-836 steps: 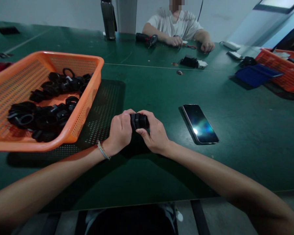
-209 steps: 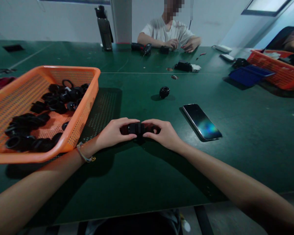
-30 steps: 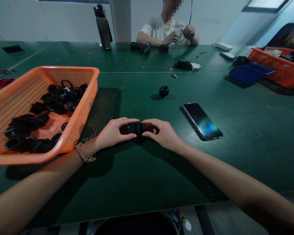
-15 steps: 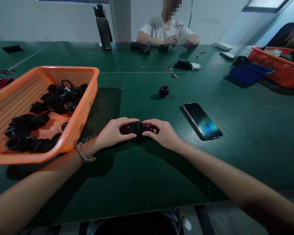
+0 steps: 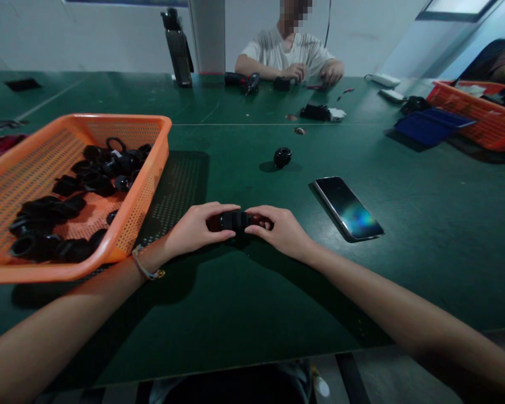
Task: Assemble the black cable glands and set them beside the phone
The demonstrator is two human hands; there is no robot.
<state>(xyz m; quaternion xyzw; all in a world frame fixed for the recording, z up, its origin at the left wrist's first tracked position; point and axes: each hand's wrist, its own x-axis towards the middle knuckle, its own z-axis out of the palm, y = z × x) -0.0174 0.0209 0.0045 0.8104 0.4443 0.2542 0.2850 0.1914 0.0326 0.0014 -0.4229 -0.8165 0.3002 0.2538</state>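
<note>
Between my two hands is a black ribbed plastic fitting (image 5: 234, 220), held sideways just over the green table (image 5: 252, 314). My left hand (image 5: 197, 225) grips its left end between thumb and fingers, and my right hand (image 5: 280, 229) grips the right end the same way. Fingertips cover both ends, so its full shape is hidden. Beyond my hands a round black fitting (image 5: 283, 157) stands alone on the table. Left of my left hand is an orange perforated basket (image 5: 141, 210) with several black fittings (image 5: 92, 174) inside.
A phone (image 5: 349, 209) lies right of my hands. Across the table sits a person in a white shirt (image 5: 292, 53), near a power drill (image 5: 242, 81) and a dark bottle (image 5: 178, 50). At the far right are a blue tray (image 5: 435, 124) and another orange basket (image 5: 483, 115).
My hands and the black fitting stay almost where they were. Across the table, the person's hand on the right of the view has shifted slightly.
</note>
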